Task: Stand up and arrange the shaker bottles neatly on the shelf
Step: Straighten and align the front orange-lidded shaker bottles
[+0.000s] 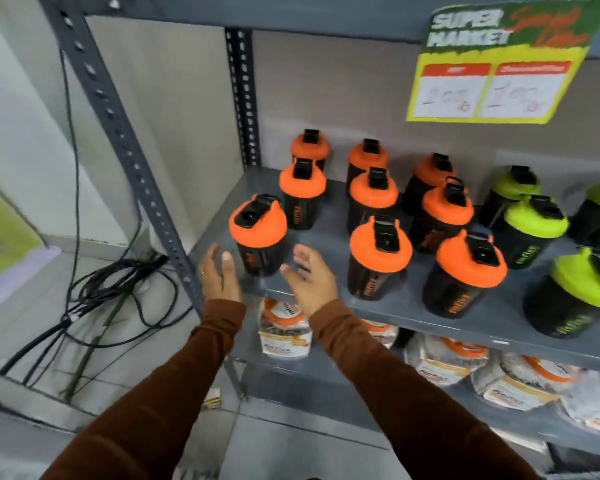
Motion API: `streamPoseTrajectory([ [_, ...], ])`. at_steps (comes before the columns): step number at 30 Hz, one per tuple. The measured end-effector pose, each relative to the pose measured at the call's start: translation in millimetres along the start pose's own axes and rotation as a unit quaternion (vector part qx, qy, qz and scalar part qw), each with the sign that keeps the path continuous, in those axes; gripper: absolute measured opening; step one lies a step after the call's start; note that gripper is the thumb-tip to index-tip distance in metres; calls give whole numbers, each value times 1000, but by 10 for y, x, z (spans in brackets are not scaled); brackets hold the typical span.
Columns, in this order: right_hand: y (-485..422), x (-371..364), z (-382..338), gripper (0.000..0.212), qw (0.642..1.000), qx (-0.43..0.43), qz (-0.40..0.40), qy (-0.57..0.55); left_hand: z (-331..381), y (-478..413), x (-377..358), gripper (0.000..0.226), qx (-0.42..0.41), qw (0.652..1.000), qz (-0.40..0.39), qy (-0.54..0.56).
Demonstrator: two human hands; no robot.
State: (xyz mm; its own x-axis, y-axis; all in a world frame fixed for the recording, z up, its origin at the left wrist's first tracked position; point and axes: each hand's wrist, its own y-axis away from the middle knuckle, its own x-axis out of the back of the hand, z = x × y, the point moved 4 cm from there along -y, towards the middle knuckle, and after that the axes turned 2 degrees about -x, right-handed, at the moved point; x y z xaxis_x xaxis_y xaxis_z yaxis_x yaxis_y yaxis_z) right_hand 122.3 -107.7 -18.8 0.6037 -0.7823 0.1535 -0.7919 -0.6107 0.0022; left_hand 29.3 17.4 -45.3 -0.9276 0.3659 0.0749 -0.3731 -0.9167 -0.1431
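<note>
Several black shaker bottles with orange lids stand upright in rows on the grey metal shelf [499, 323]. Black bottles with lime-green lids [530, 223] stand to their right. The front-left orange-lidded bottle [258, 233] stands near the shelf's front left corner. My left hand [219, 275] is open just left of that bottle's base, and my right hand [309, 275] is open just right of it. Neither hand touches the bottle. Brown sleeves cover both arms.
A grey perforated upright post [132, 161] runs diagonally at the shelf's left. Black cables [111, 289] lie on the floor to the left. White and orange packets [284, 327] fill the shelf below. A supermarket price sign [496, 64] hangs at the top right.
</note>
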Motion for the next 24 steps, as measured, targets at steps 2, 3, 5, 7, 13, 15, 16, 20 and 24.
streamPoseTrajectory([
  [2, -111, -129, 29, 44, 992, -80, -3, -97, 2, -135, -46, 48, 68, 991, -72, 90],
  [3, -155, -170, 75, 42, 987, -103, 2, -126, 23, -183, -83, 52, 113, 979, -103, 137],
  [5, -216, -240, 188, 40, 979, -132, 8, -157, 89, -232, -146, 61, 177, 961, -149, 153],
  [7, -206, -270, 228, 43, 970, -167, 14, -178, 139, -223, -182, 66, 197, 954, -182, 133],
  [13, -170, -139, 174, 45, 969, -150, 59, -185, 143, -134, -201, 69, 182, 948, -244, 97],
  [15, -120, -151, 177, 44, 972, -149, 62, -174, 149, -104, -196, 67, 168, 949, -254, 85],
  [16, -93, -149, 185, 43, 973, -143, 64, -167, 162, -94, -199, 64, 162, 949, -258, 85],
  [20, 150, 17, 207, 15, 988, -47, 149, -12, 205, -113, -173, 48, 162, 956, -210, 122],
  [24, 480, 282, 266, 46, 950, 34, 297, 91, 173, -160, -164, 43, 81, 961, -262, 24],
])
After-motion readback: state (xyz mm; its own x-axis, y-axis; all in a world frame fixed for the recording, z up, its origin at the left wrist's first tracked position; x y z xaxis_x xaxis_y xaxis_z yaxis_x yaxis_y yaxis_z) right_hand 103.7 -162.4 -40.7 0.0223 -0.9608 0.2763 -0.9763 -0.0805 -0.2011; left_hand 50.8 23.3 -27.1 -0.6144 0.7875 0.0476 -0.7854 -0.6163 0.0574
